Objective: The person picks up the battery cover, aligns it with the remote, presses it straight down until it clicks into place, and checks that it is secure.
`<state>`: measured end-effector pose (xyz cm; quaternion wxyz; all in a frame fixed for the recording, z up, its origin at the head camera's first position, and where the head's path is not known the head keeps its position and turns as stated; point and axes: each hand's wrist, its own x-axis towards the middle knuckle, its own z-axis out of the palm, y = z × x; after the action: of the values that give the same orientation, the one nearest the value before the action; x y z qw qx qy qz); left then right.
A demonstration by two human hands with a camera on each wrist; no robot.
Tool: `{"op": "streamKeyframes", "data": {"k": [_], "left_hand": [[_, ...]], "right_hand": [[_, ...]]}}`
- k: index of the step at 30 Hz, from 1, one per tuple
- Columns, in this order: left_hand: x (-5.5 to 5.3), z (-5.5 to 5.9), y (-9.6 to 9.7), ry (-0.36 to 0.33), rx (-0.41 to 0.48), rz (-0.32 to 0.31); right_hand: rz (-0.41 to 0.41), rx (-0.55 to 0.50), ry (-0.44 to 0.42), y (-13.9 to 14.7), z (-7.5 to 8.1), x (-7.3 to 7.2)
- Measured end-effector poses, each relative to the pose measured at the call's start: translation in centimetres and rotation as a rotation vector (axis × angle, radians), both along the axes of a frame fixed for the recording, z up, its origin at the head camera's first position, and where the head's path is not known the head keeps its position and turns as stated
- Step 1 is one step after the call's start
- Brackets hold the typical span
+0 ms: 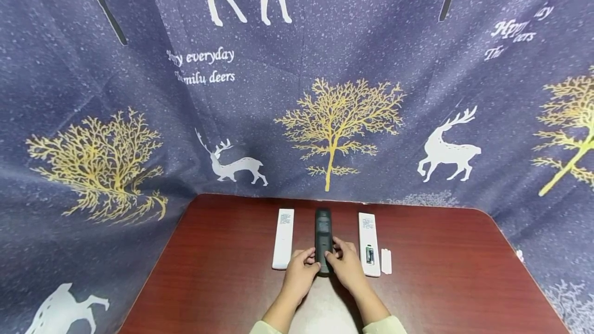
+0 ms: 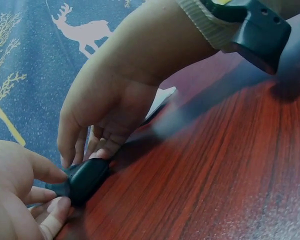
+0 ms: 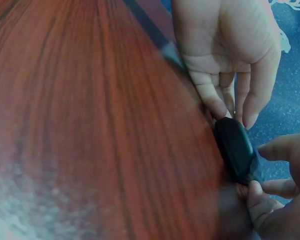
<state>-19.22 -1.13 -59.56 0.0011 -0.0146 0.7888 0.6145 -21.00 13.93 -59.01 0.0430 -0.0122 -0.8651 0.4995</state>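
A black remote control [image 1: 324, 241] lies back side up on the table, its long axis pointing away from me. At its near end, my left hand [image 1: 299, 273] holds the left edge between thumb and fingers. My right hand [image 1: 348, 267] grips the right edge, thumb over the back and fingers along the side. In the left wrist view the rounded near end of the black remote control [image 2: 87, 181] shows between both hands. The right wrist view shows that same end of the remote [image 3: 234, 150], fingertips of both hands at its sides.
A white remote control [image 1: 283, 238] lies to the left, back up. To the right is another white remote [image 1: 368, 228], its compartment uncovered with batteries [image 1: 369, 255] showing. Beside it lies a small white battery cover [image 1: 386, 262]. A patterned cloth [image 1: 297, 169] hangs behind the reddish-brown table [image 1: 223, 272].
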Motion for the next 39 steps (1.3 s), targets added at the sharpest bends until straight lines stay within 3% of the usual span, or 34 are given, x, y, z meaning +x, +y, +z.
{"op": "streamKeyframes", "data": {"k": [16, 28, 34, 39], "left_hand": [[0.0, 0.9, 0.5, -0.018, 0.062, 0.077], [0.4, 2.2, 0.9, -0.042, 0.208, 0.007], [0.6, 2.7, 1.1, -0.032, 0.213, -0.032], [0.7, 2.8, 1.4, -0.038, 0.2, -0.056]], "right_hand": [[-0.012, -0.091, 0.03, -0.1, 0.9, 0.3], [-0.012, -0.124, 0.047, 0.3, 2.2, 0.8], [-0.053, -0.03, 0.078, 0.6, 2.5, 1.0], [-0.061, -0.022, 0.102, 1.2, 2.6, 1.0]]}}
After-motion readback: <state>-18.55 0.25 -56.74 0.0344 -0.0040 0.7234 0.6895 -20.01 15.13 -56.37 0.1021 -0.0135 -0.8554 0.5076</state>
